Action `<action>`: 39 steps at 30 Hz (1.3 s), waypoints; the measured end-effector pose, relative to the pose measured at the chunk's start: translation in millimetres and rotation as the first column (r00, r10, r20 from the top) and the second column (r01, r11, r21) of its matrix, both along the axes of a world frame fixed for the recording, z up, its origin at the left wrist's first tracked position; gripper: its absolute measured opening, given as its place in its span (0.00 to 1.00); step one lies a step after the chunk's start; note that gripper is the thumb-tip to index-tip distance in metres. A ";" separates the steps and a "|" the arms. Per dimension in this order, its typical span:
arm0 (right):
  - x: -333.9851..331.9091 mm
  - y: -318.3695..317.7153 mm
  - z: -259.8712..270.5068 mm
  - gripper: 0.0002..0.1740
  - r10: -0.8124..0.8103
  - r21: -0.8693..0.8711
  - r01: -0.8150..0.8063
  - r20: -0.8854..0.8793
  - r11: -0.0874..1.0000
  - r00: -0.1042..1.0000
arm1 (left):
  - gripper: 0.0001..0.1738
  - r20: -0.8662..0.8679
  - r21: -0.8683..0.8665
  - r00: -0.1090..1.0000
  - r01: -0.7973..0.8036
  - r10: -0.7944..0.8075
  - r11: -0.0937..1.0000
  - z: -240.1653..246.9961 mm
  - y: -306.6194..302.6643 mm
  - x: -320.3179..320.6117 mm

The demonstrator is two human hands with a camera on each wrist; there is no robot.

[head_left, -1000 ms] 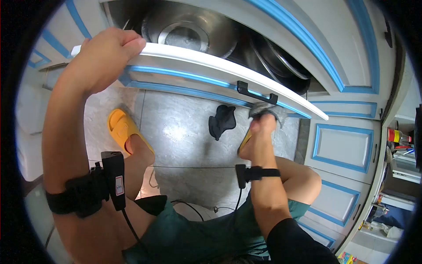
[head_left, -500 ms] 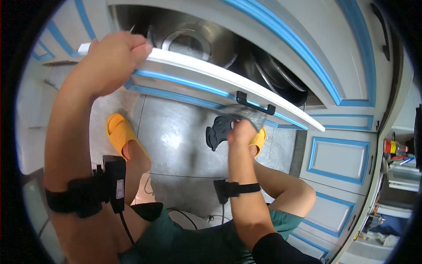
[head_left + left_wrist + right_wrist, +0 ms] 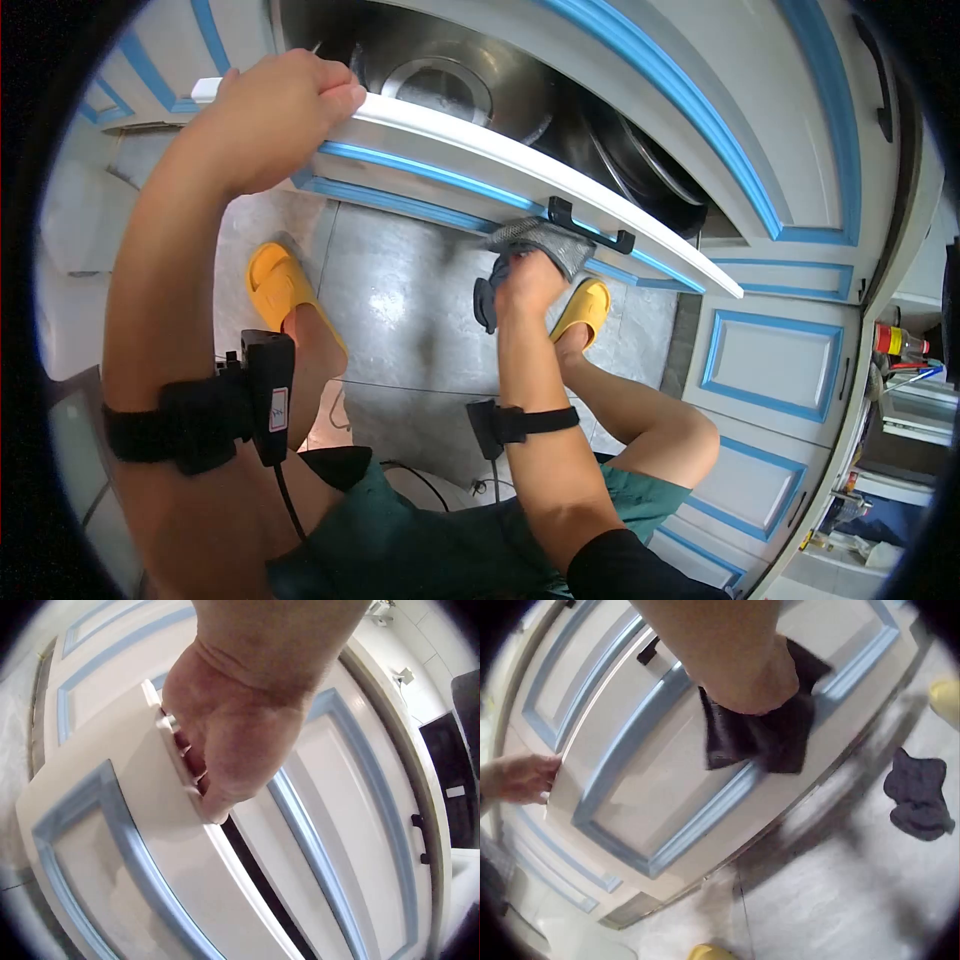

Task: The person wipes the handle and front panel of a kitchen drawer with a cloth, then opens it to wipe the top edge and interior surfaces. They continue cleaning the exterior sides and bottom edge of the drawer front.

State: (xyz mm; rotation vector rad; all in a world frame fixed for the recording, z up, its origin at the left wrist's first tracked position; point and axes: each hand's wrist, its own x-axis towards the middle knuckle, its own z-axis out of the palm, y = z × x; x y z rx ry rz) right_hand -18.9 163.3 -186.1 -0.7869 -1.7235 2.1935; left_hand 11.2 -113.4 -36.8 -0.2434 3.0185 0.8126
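My left hand (image 3: 285,115) grips the top edge of a pulled-out white drawer front (image 3: 600,190) with blue trim. In the left wrist view the fingers (image 3: 191,761) curl over that edge, with the thumb on the near side. My right hand (image 3: 530,288) holds a grey cloth (image 3: 548,240) against the outer face of the drawer front, just below its black handle (image 3: 590,228). In the right wrist view the cloth (image 3: 731,739) looks dark and spreads flat around the hand over the panel and lower blue trim.
Metal basins (image 3: 440,90) and pans (image 3: 640,165) sit inside the drawer. A crumpled dark cloth (image 3: 916,795) lies on the grey tiled floor (image 3: 390,280). Yellow slippers (image 3: 585,310) are on the person's feet. White cupboard doors (image 3: 770,360) line the right side.
My right hand has moved left along the drawer front with the grey cloth, from beneath the handle's right end. My left hand keeps its grip on the drawer edge.
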 end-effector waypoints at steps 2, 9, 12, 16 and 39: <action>0.6 -10.9 -27.1 0.12 0.052 0.219 -0.032 -0.086 0.975 0.995 | 0.18 -0.024 0.007 1.000 -0.006 0.006 1.000 1.2 4.4 -3.1; 13.9 -47.3 2.9 0.12 -0.002 -0.181 0.005 0.020 0.983 1.000 | 0.18 -0.128 -0.043 0.992 0.014 -0.019 0.999 -6.8 1.1 -1.1; 8.2 -51.2 -21.7 0.15 0.003 -0.228 -0.021 -0.078 0.974 0.997 | 0.18 -0.080 -0.149 0.994 0.059 -0.071 0.987 0.8 2.9 -0.8; 33.3 -146.2 -13.5 0.11 0.226 -0.111 -0.222 0.030 0.969 0.974 | 0.18 -0.069 -0.243 0.996 0.044 -0.062 0.969 2.8 4.9 0.6; 27.5 -177.5 -42.7 0.05 0.297 -0.281 -0.264 0.082 0.923 0.951 | 0.18 -0.216 -0.200 0.963 0.116 -0.159 0.973 -6.6 0.8 5.5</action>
